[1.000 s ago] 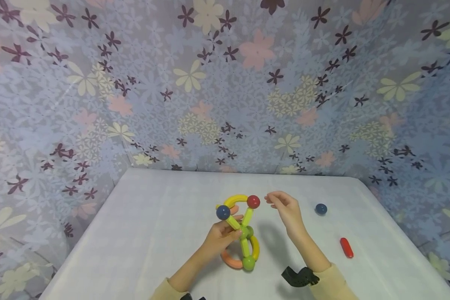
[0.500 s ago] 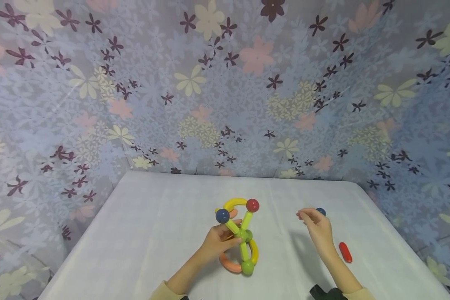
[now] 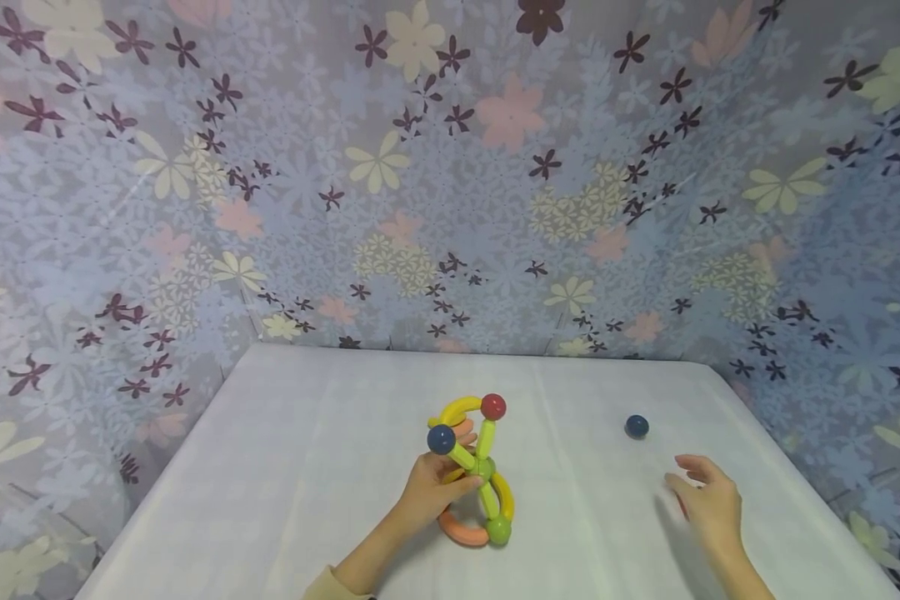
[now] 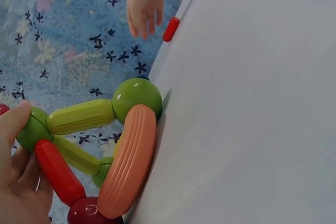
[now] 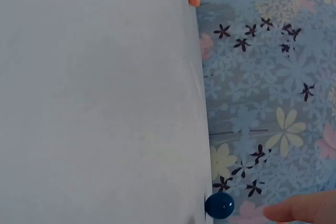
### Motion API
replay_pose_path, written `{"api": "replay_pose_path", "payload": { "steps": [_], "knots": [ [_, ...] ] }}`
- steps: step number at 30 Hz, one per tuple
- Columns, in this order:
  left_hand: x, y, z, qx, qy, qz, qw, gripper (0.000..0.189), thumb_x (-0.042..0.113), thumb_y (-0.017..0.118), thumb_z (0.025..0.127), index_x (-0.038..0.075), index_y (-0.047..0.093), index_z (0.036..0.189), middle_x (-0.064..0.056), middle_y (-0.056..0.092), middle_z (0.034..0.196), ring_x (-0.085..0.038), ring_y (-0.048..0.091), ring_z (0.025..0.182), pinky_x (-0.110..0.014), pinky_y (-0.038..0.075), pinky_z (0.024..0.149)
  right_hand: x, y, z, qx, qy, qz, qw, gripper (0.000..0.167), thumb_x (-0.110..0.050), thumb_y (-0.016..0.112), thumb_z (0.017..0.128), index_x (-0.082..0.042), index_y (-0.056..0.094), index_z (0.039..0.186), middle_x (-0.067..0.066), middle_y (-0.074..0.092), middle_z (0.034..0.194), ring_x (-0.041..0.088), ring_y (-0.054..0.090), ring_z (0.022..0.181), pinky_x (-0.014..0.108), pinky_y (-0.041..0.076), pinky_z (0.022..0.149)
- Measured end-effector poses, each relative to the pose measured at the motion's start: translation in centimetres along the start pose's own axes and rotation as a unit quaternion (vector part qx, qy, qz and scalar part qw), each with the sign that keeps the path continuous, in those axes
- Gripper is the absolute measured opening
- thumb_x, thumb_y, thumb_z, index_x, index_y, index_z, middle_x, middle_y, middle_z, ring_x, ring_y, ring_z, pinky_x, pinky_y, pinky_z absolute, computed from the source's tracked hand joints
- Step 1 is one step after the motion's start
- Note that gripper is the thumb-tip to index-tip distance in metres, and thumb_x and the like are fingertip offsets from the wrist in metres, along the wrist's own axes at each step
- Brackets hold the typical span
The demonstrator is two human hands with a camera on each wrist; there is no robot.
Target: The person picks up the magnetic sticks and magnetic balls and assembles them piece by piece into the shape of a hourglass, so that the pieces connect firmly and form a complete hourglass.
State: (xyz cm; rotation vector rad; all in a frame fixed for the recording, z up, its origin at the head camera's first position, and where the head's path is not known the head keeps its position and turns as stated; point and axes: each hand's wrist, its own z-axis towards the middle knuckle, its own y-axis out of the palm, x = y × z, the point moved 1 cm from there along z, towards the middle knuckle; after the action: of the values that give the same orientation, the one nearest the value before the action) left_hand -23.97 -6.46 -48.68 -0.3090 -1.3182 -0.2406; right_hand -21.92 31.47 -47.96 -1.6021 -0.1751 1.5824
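My left hand (image 3: 426, 493) grips a magnetic ball-and-rod model (image 3: 488, 502) at a green ball in its middle, with the thumb on top. Lime rods branch up to a blue ball (image 3: 441, 439) and a red ball (image 3: 493, 407). Below, curved yellow and orange rods meet a green ball (image 3: 499, 531). The left wrist view also shows a red rod (image 4: 59, 173) within the model. On the right, my right hand (image 3: 712, 502) hovers with parted fingers over a loose red rod (image 4: 171, 29), mostly hidden by it in the head view.
A loose dark blue ball (image 3: 637, 427) lies on the white-covered table (image 3: 330, 433), beyond my right hand. Flower-patterned cloth (image 3: 450, 208) hangs behind the table and along both sides.
My right hand has moved right and nearer the body, away from the model, past the blue ball to the loose red rod. The left hand keeps its grip, the model turning slightly.
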Motion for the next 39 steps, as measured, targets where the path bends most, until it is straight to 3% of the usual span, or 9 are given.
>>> {"api": "replay_pose_path", "payload": {
  "steps": [4,9,16,18,21,25,29,32,39],
  "knots": [
    [0.0,0.2,-0.1,0.014,0.023,0.003,0.9996,0.058,0.014,0.073,0.083,0.008,0.049,0.136,-0.011,0.060,0.129,-0.007,0.061,0.111,-0.021,0.047,0.100,0.9,-0.5,0.0,-0.019,0.017,-0.017,0.9996,0.039,-0.008,0.070,0.079,0.003,0.060,0.116,0.026,0.060,0.123,-0.020,0.035,0.074,0.011,0.038,0.064],
    [-0.1,0.6,-0.4,0.040,0.042,0.014,0.9982,0.047,0.013,0.074,0.081,0.009,0.057,0.125,-0.013,0.067,0.116,-0.008,0.063,0.106,-0.020,0.046,0.098,2.1,-0.5,0.2,-0.069,0.025,0.000,0.9973,0.046,0.001,0.068,0.076,0.011,0.055,0.118,0.034,0.057,0.119,-0.014,0.045,0.068,0.015,0.050,0.056],
    [-0.1,1.0,-0.5,0.062,0.052,0.010,0.9966,0.053,0.009,0.075,0.079,0.009,0.053,0.127,-0.014,0.065,0.111,-0.003,0.061,0.099,-0.019,0.048,0.094,2.8,-0.4,0.5,-0.080,-0.007,-0.051,0.9955,0.051,-0.002,0.070,0.073,0.013,0.055,0.119,0.033,0.063,0.109,0.026,0.067,0.080,0.011,0.044,0.058],
    [0.0,1.0,-0.5,0.064,0.054,0.011,0.9964,0.058,0.008,0.076,0.078,0.009,0.051,0.130,-0.013,0.064,0.110,-0.002,0.060,0.096,-0.018,0.050,0.091,2.8,-0.4,0.6,-0.079,-0.008,-0.056,0.9953,0.051,-0.004,0.070,0.074,0.014,0.054,0.120,0.032,0.065,0.107,0.023,0.068,0.077,0.011,0.042,0.057],
    [0.0,1.1,-0.5,0.068,0.051,0.020,0.9962,0.063,0.007,0.077,0.076,0.010,0.050,0.133,-0.012,0.065,0.109,-0.004,0.060,0.096,-0.018,0.050,0.089,2.8,-0.5,0.8,-0.083,0.010,-0.046,0.9955,0.051,-0.004,0.068,0.075,0.014,0.054,0.121,0.029,0.067,0.106,-0.001,0.059,0.066,0.010,0.043,0.057],
    [-0.1,1.2,-0.4,0.085,0.044,0.031,0.9949,0.044,0.011,0.080,0.074,0.008,0.060,0.113,-0.008,0.062,0.120,-0.016,0.057,0.114,-0.017,0.046,0.097,2.0,-0.3,0.7,-0.090,0.025,-0.004,0.9956,0.048,-0.002,0.064,0.079,0.014,0.053,0.123,0.031,0.065,0.108,-0.018,0.044,0.063,0.011,0.046,0.058],
    [-0.1,1.3,-0.3,0.103,0.046,0.048,0.9925,0.037,0.015,0.082,0.072,0.006,0.061,0.101,-0.005,0.055,0.133,-0.028,0.044,0.133,-0.023,0.037,0.109,-0.1,0.2,0.2,-0.099,0.023,0.037,0.9942,0.047,-0.003,0.063,0.082,0.013,0.053,0.125,0.025,0.068,0.105,-0.019,0.046,0.066,0.008,0.047,0.061],
    [0.0,1.5,-0.3,0.111,0.044,0.056,0.9913,0.039,0.017,0.082,0.071,0.005,0.061,0.101,-0.005,0.056,0.131,-0.029,0.044,0.133,-0.031,0.037,0.112,-2.2,0.8,-0.2,-0.128,0.024,0.076,0.9886,0.050,-0.006,0.065,0.084,0.013,0.050,0.128,0.011,0.071,0.100,-0.015,0.052,0.072,0.008,0.048,0.067],
    [0.0,1.5,-0.6,0.108,0.028,0.067,0.9915,0.053,0.019,0.081,0.074,0.006,0.058,0.120,-0.009,0.066,0.112,-0.012,0.061,0.105,-0.019,0.048,0.096,-8.0,3.0,-1.9,-0.183,0.015,0.149,0.9716,0.051,-0.013,0.067,0.087,0.008,0.050,0.131,0.003,0.069,0.106,-0.010,0.055,0.082,0.008,0.046,0.075]
  ]
}}
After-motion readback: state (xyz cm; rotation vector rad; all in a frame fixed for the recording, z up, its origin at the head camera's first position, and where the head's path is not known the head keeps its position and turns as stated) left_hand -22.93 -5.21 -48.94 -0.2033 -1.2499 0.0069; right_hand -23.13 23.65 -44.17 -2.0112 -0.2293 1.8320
